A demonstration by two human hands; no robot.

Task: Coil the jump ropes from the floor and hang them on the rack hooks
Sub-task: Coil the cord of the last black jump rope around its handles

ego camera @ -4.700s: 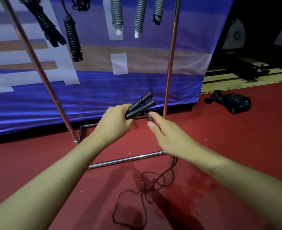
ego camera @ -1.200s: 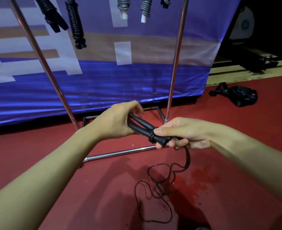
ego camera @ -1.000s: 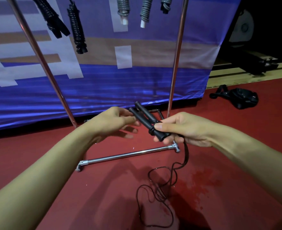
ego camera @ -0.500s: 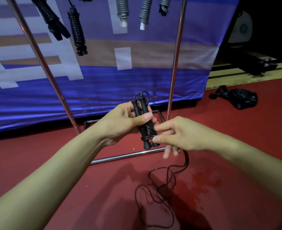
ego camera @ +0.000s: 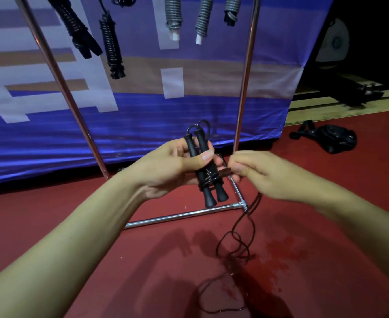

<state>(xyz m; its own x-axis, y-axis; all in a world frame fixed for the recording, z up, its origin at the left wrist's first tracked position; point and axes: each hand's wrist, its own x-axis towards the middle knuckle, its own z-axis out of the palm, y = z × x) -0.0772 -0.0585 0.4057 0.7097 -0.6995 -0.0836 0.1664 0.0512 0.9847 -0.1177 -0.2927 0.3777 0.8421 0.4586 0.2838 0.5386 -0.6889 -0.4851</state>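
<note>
My left hand (ego camera: 175, 164) grips the two black jump rope handles (ego camera: 208, 177) side by side and upright, thumb across them. A few turns of thin dark cord circle the handles just below my thumb. My right hand (ego camera: 260, 173) pinches the cord right beside the handles. From that hand the cord (ego camera: 241, 242) drops to the red floor and lies there in loose loops. Above, coiled ropes hang from the rack: two black ones (ego camera: 113, 47) at the left, grey ones (ego camera: 202, 17) at the middle.
The chrome rack has two uprights (ego camera: 244, 83) and a floor bar (ego camera: 179, 216) just beyond my hands. A blue banner (ego camera: 143, 120) hangs behind it. A black bag (ego camera: 333, 138) lies on the red floor at the right, near a wooden platform.
The handles swung from slanting to upright in my left hand. My right hand let go of the handle ends and moved to the right, now pinching the cord wound around them.
</note>
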